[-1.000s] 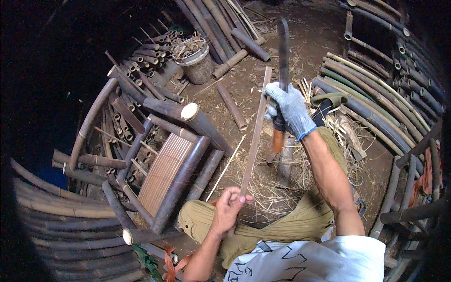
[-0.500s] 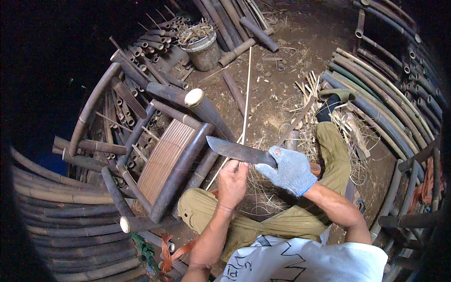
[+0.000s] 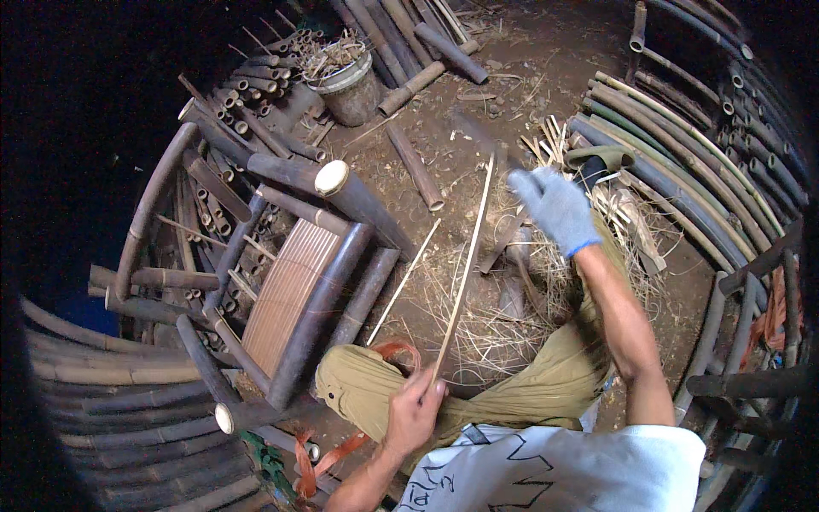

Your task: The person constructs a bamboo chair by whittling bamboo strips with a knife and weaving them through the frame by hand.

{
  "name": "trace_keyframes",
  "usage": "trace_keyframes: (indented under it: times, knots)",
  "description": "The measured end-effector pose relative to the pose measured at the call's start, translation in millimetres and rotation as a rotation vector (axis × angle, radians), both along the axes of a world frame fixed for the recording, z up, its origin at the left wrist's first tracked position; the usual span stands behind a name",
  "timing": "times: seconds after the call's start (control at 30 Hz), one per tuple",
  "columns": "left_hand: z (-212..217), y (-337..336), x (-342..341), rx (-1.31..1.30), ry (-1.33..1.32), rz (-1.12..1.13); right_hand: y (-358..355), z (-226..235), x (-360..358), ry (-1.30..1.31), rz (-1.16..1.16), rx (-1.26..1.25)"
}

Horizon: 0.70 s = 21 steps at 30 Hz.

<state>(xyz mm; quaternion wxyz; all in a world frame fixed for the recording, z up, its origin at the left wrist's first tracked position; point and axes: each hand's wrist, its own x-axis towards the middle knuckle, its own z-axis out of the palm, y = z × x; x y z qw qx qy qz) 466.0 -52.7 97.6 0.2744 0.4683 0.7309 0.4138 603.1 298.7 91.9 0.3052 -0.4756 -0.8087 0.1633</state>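
Observation:
My bare left hand [image 3: 415, 411] pinches the near end of a long, thin bamboo strip [image 3: 470, 266], which slants up and away from me. My right hand [image 3: 559, 209], in a grey-blue knitted glove, is raised farther out and closed round a knife. The knife's broad dark blade [image 3: 479, 128] is smeared by motion, near the strip's far end; whether they touch I cannot tell. The knife's handle is hidden in the glove. Another pale strip [image 3: 404, 282] lies left of the held one, beside a bamboo chair [image 3: 294, 299] with a slatted panel.
Thin shavings [image 3: 503, 346] are strewn between my legs. A bucket [image 3: 354, 101] of scraps stands at the back left. Curved bamboo poles [image 3: 682, 162] are stacked at right, more poles [image 3: 136, 418] at left. A short bamboo piece [image 3: 415, 168] lies on the dirt floor.
My right hand has swung the knife up and away from my left hand. My left hand has drawn closer to me with the strip, which now tilts more to the right.

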Motion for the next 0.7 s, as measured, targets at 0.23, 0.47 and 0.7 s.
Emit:
trace_keyframes:
  times: [0.23, 0.47, 0.7]
  knots:
    - [21.0, 22.9, -29.5, -0.002, -0.628, 0.068, -20.2, 19.1, -0.3, 0.088, 0.085, -0.076]
    - [45.7, 103.1, -20.9, 0.150, -0.625, 0.121, -140.3, 13.7, -24.6, 0.147, 0.400, -0.090]
    - [42.6, 84.0, -4.2, 0.077, -0.562, 0.159, -101.4, 14.0, -34.4, 0.116, 0.299, -0.032]
